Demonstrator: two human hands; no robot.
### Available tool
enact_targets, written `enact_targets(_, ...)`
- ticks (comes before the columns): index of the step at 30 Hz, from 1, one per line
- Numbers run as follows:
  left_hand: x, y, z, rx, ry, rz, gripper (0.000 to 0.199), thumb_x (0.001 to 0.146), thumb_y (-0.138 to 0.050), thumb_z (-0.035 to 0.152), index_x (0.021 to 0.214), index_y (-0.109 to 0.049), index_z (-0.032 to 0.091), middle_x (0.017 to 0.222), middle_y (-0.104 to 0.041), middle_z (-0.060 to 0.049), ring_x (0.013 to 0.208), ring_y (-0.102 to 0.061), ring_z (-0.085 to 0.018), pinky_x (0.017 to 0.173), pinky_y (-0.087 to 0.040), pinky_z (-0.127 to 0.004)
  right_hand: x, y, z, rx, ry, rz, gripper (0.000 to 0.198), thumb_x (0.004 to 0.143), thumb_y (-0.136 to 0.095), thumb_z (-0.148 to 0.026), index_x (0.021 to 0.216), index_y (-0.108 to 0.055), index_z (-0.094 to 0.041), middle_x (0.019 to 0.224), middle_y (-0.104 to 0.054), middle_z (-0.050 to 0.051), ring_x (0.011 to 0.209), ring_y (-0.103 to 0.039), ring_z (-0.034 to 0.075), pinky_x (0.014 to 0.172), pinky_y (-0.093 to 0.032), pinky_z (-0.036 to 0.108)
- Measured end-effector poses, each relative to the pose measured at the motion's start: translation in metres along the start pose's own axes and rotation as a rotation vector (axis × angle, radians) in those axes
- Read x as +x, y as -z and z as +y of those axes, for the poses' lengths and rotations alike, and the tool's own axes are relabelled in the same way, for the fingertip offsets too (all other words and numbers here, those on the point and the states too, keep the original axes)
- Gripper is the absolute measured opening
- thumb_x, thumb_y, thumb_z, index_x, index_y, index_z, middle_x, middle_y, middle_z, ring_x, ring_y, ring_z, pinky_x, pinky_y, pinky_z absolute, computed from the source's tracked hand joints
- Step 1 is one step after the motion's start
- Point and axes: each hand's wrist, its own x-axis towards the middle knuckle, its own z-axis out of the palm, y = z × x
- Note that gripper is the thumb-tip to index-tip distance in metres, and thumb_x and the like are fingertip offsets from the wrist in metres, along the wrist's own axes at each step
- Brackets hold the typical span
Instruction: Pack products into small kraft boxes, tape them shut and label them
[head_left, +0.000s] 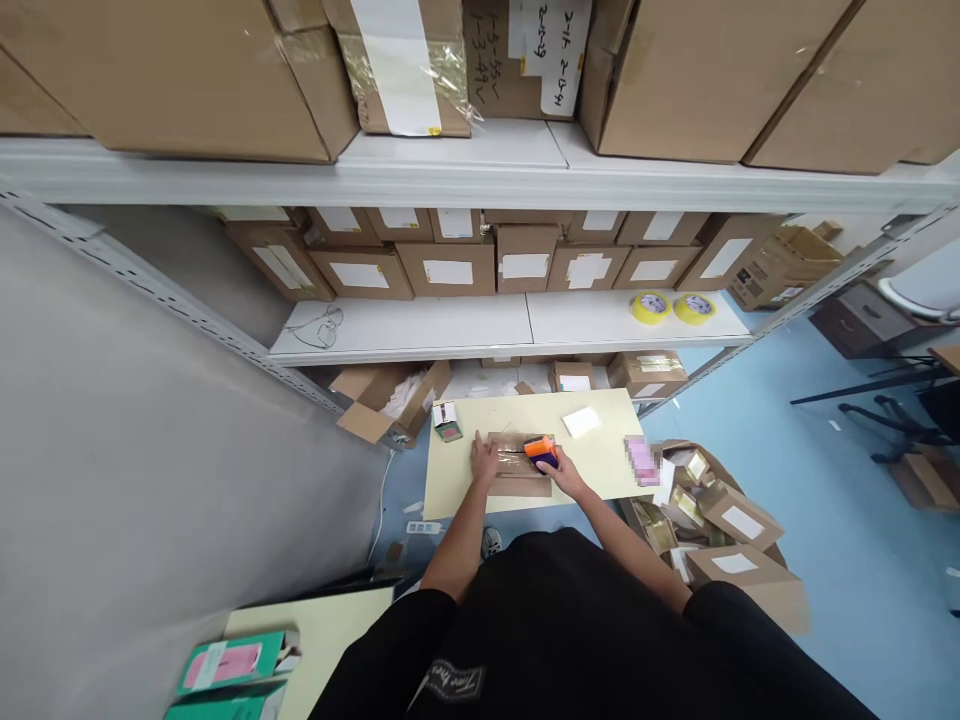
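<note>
A closed cardboard box lies on the pale yellow table, with shiny clear tape across its top. My left hand grips the box at its left edge. In my right hand is an orange and dark blue tape dispenser, held over the box's right end. At the table's back left stands a small green and white box. A white card or flat packet lies behind and right of the dispenser. Near the right edge is a pink item, blurred out.
Beyond the table, a white shelf rack holds many labelled boxes and two yellow tape rolls. An open carton stands at the left. To the right, a large container overflows with boxes. A power strip lies on the floor.
</note>
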Motion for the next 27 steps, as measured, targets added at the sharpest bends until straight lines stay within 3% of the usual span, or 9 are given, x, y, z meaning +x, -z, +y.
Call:
enact_targets(2, -0.004, 0.009, 0.01, 0.039, 0.021, 0.119, 0.061, 0.103, -0.042, 0.051, 0.149, -0.053, 0.013, 0.153, -0.057, -0.021, 0.145, -0.05, -0.033, 0.117, -0.041, -0.045, 0.0, 0.002, 0.002, 0.037, 0.007, -0.024, 0.052, 0.088, -0.065, -0.063, 0.119, -0.061, -0.022, 0.106, -0.07, 0.006, 0.097, -0.067, 0.027, 0.088, -0.058, 0.041)
enact_targets(3, -0.006, 0.012, 0.016, 0.024, 0.06, 0.104, 0.06, 0.104, -0.036, 0.056, 0.139, -0.062, 0.014, 0.14, -0.067, -0.02, 0.135, -0.06, -0.032, 0.111, -0.047, -0.043, 0.001, 0.003, 0.003, 0.057, 0.014, -0.038, 0.052, 0.087, -0.065, -0.063, 0.119, -0.061, -0.022, 0.106, -0.07, 0.006, 0.097, -0.067, 0.027, 0.088, -0.058, 0.042)
enact_targets(5, -0.009, 0.018, 0.029, -0.087, 0.17, -0.103, 0.073, 0.103, -0.027, 0.067, 0.116, -0.073, 0.013, 0.111, -0.077, -0.019, 0.106, -0.073, -0.03, 0.091, -0.057, -0.04, 0.002, 0.005, 0.005, 0.083, 0.029, -0.052, 0.053, 0.086, -0.067, -0.063, 0.118, -0.061, -0.022, 0.104, -0.07, 0.005, 0.096, -0.068, 0.027, 0.089, -0.057, 0.043)
enact_targets(8, -0.013, 0.025, 0.048, -0.295, 0.338, -0.425, 0.084, 0.096, -0.032, 0.082, 0.098, -0.076, 0.01, 0.083, -0.076, -0.016, 0.072, -0.071, -0.023, 0.066, -0.055, -0.032, 0.005, 0.008, 0.008, 0.091, 0.045, -0.065, 0.053, 0.084, -0.068, -0.063, 0.116, -0.061, -0.021, 0.102, -0.071, 0.005, 0.097, -0.068, 0.028, 0.091, -0.057, 0.044)
enact_targets(10, -0.015, 0.028, 0.058, -0.394, 0.397, -0.533, 0.082, 0.094, -0.039, 0.083, 0.095, -0.075, 0.01, 0.076, -0.075, -0.013, 0.062, -0.066, -0.018, 0.058, -0.05, -0.027, 0.007, 0.009, 0.01, 0.085, 0.051, -0.082, 0.053, 0.085, -0.068, -0.063, 0.116, -0.062, -0.021, 0.101, -0.071, 0.006, 0.097, -0.068, 0.028, 0.091, -0.057, 0.045)
enact_targets(13, -0.02, 0.031, 0.07, -0.479, 0.445, -0.597, 0.07, 0.096, -0.047, 0.075, 0.091, -0.074, 0.011, 0.071, -0.072, -0.01, 0.055, -0.061, -0.014, 0.053, -0.046, -0.023, 0.007, 0.012, 0.011, 0.072, 0.073, -0.113, 0.058, 0.085, -0.068, -0.064, 0.123, -0.061, -0.02, 0.105, -0.071, 0.007, 0.099, -0.068, 0.029, 0.091, -0.057, 0.045)
enact_targets(19, -0.033, 0.036, 0.084, -0.566, 0.306, -0.461, 0.038, 0.087, -0.076, 0.051, 0.082, -0.072, 0.013, 0.067, -0.07, -0.006, 0.052, -0.057, -0.01, 0.051, -0.043, -0.019, 0.006, 0.018, 0.01, 0.087, 0.133, -0.165, 0.059, 0.087, -0.069, -0.063, 0.127, -0.063, -0.02, 0.111, -0.071, 0.01, 0.101, -0.067, 0.03, 0.093, -0.056, 0.047)
enact_targets(23, -0.036, 0.042, 0.088, -0.47, 0.169, -0.32, 0.039, 0.076, -0.085, 0.051, 0.076, -0.073, 0.014, 0.071, -0.073, -0.007, 0.057, -0.06, -0.011, 0.056, -0.047, -0.022, 0.007, 0.021, 0.007, 0.069, 0.14, -0.212, 0.058, 0.086, -0.071, -0.065, 0.124, -0.065, -0.021, 0.111, -0.072, 0.009, 0.1, -0.066, 0.031, 0.092, -0.055, 0.047)
enact_targets(27, -0.036, 0.054, 0.093, -0.288, -0.019, -0.177, 0.043, 0.073, -0.083, 0.059, 0.068, -0.074, 0.017, 0.067, -0.074, -0.006, 0.059, -0.062, -0.015, 0.058, -0.049, -0.026, 0.011, 0.027, 0.006, 0.018, 0.134, -0.231, 0.058, 0.084, -0.071, -0.067, 0.123, -0.066, -0.023, 0.109, -0.072, 0.008, 0.1, -0.066, 0.031, 0.092, -0.055, 0.046)
